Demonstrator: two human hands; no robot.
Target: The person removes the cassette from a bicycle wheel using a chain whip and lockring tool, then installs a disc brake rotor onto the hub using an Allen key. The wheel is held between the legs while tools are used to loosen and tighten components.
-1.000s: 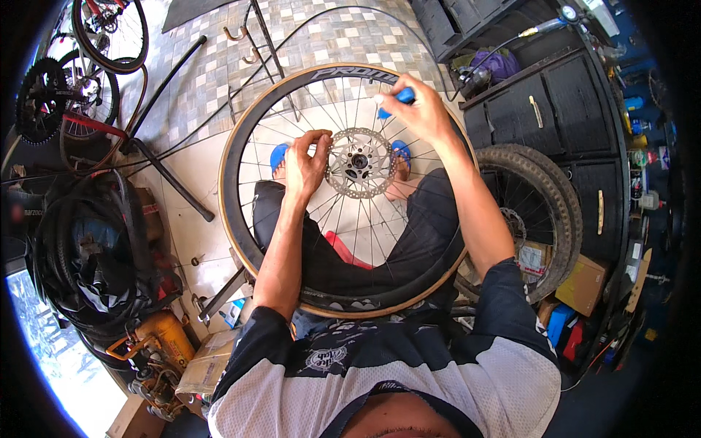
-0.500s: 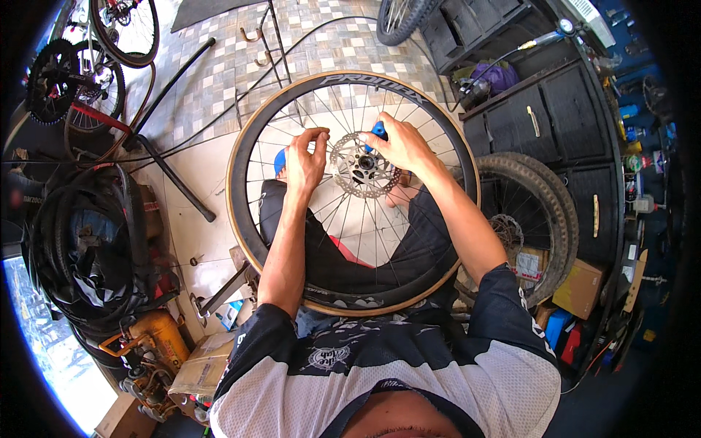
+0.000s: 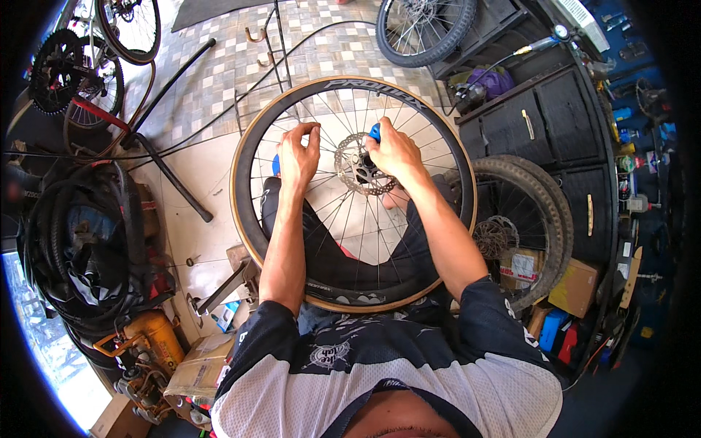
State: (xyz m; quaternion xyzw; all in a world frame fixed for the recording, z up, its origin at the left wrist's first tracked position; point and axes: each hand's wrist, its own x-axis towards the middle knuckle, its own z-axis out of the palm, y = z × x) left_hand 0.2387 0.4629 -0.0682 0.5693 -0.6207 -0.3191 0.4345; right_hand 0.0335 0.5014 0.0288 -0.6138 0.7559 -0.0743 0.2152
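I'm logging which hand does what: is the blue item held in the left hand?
No, the right hand grips the blue item, over the bicycle wheel.

My right hand (image 3: 396, 150) now holds the blue tool (image 3: 375, 132) at the brake rotor's (image 3: 342, 164) one o'clock edge, no longer farther out toward the rim (image 3: 243, 208). My left hand (image 3: 296, 157) sits farther off the rotor's ten o'clock side. At one o'clock in my view, a black-tyred wheel (image 3: 424, 29), unseen a second ago, shows.
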